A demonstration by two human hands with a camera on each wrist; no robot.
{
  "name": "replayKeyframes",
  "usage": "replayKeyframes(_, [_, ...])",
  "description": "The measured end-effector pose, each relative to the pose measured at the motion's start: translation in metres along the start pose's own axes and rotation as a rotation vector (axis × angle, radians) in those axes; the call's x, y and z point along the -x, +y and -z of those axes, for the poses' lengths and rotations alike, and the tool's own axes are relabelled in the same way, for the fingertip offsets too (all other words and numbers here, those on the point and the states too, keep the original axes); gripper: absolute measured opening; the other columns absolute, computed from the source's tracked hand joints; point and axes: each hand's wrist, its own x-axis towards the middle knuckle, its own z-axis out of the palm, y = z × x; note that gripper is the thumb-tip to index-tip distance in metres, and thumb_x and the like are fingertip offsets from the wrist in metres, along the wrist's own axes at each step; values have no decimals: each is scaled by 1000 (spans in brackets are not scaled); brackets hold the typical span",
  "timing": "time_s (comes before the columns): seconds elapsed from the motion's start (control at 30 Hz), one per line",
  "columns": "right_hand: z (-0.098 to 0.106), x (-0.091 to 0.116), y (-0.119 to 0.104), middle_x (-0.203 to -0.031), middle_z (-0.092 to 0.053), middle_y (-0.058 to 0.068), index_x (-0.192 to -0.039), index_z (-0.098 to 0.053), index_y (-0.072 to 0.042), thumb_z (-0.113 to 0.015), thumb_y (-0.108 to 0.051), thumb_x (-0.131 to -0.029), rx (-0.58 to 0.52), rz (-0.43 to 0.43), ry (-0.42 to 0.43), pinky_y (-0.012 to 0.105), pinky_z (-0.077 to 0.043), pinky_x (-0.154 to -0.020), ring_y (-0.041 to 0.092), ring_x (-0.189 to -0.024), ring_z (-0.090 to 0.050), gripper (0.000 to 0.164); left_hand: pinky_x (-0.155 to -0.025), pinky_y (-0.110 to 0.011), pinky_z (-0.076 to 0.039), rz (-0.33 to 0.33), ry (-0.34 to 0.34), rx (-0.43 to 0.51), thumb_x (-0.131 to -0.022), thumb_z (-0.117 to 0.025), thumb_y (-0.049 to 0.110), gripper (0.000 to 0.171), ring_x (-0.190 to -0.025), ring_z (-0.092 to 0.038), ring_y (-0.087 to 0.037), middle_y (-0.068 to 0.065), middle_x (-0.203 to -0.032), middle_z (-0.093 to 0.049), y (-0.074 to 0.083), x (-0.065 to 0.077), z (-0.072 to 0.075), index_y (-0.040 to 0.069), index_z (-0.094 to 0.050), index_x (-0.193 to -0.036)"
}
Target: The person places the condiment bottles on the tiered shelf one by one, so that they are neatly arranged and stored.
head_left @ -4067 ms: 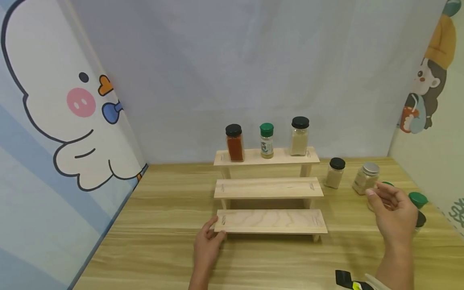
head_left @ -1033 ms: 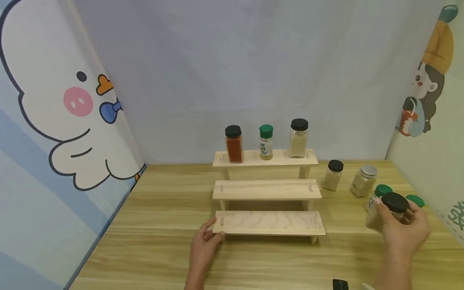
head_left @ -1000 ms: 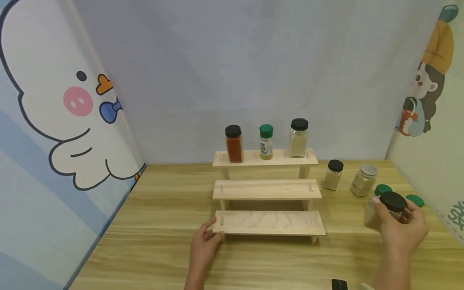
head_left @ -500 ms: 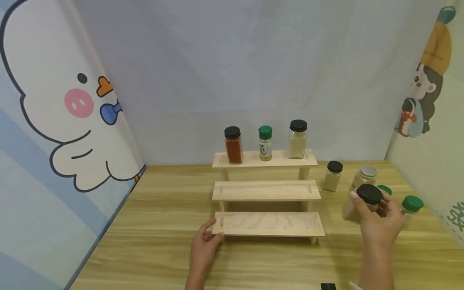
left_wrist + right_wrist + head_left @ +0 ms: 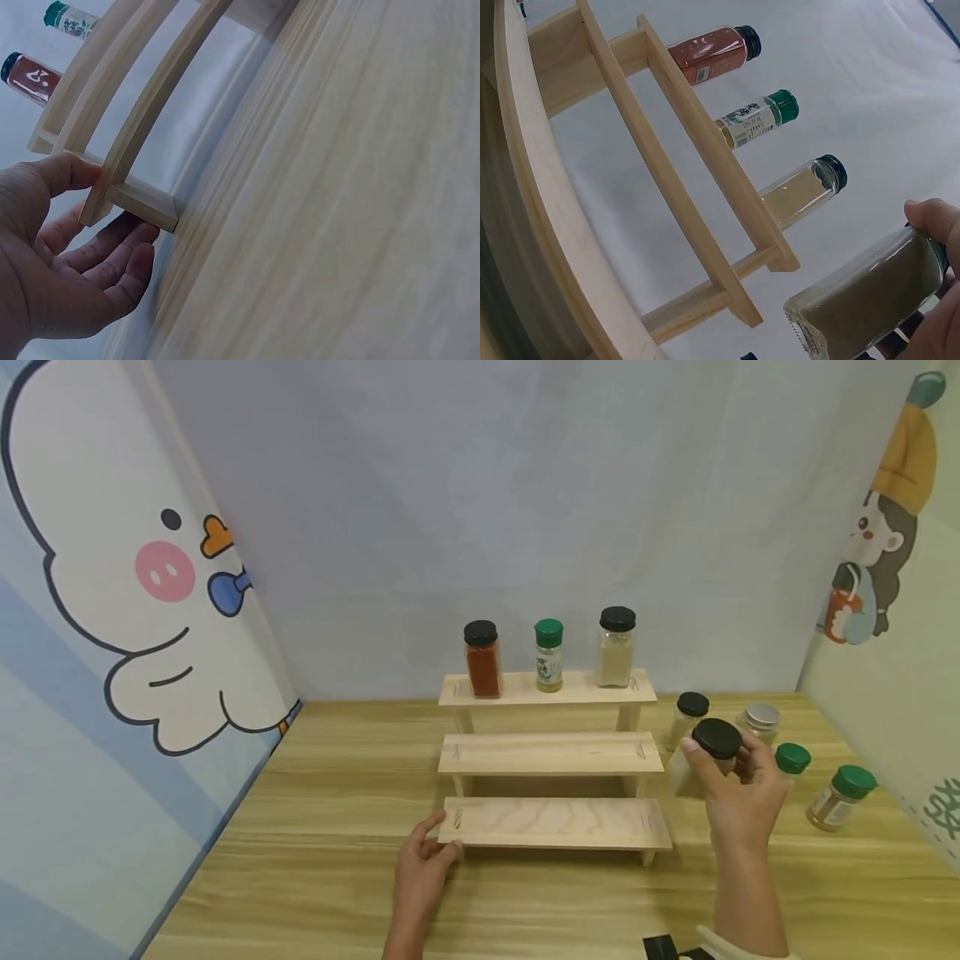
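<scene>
My left hand (image 5: 422,872) pinches the left end of the lowest board of a three-tier wooden rack (image 5: 555,822). In the left wrist view the thumb lies on the board (image 5: 169,79) and the other fingers are around its end and leg. My right hand (image 5: 746,797) grips a square glass spice jar (image 5: 688,774) by its upper part, just under the black lid. This jar is held right of the middle tier, and the right wrist view shows pale brown powder in the jar (image 5: 870,292), tilted there. A red spice jar (image 5: 483,670), a green-capped shaker (image 5: 549,662) and a beige spice jar (image 5: 617,652) stand on the top tier.
Right of the rack stand a black-lidded jar (image 5: 692,704), partly hidden, a silver-lidded jar (image 5: 762,718) and two green-capped shakers (image 5: 792,758), (image 5: 832,806). A grey cloth backdrop (image 5: 420,527) rises behind the wooden table (image 5: 337,860).
Four seconds ago my right hand was among the jars at the right, no jar visible in its grip. It then holds the black-lidded jar and has moved left toward the rack. My left hand stays put.
</scene>
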Motion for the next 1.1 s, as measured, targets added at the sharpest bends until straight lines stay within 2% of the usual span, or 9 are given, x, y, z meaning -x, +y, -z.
replayKeyframes(0.3, [-25,-7,-1,-97,-57,-1,-110,-64,0,-77,-1,-74,15,61,-59,24,-35,-71,14,-84,-49,39,-58,-29,-40,1,-5,19,-80,-69,11,54,-69,-54,-18,-10,-83,-65,2,2,1,8,-52,-131])
replayKeyframes(0.53, [-44,-12,2,-92,-57,-1,-111,-63,-3,-78,-8,-75,51,25,-131,24,-38,-68,14,-83,-48,39,-59,-30,-41,6,-2,16,-79,-69,10,54,-70,-54,-19,-10,-82,-66,0,0,0,10,-53,-130])
replayKeyframes(0.77, [-60,-14,8,-101,-55,3,-120,-58,-2,-77,-15,-78,78,0,-229,26,-41,-71,14,-91,-47,48,-62,-31,-43,1,1,15,-79,-69,10,53,-71,-55,-18,-9,-82,-65,0,1,0,9,-53,-130])
replayKeyframes(0.93, [-68,-17,9,-105,-53,7,-124,-55,-3,-76,-23,-78,126,-29,-244,30,-39,-75,14,-94,-44,55,-62,-31,-44,5,9,20,-78,-69,10,54,-73,-56,-18,-9,-81,-65,2,1,0,9,-54,-130])
replayKeyframes(1.1, [-73,-19,8,-102,-53,9,-122,-55,0,-77,-21,-78,150,-23,-237,29,-39,-74,14,-90,-44,53,-61,-30,-44,1,19,21,-77,-69,8,54,-74,-57,-17,-8,-82,-65,1,0,-1,8,-54,-129])
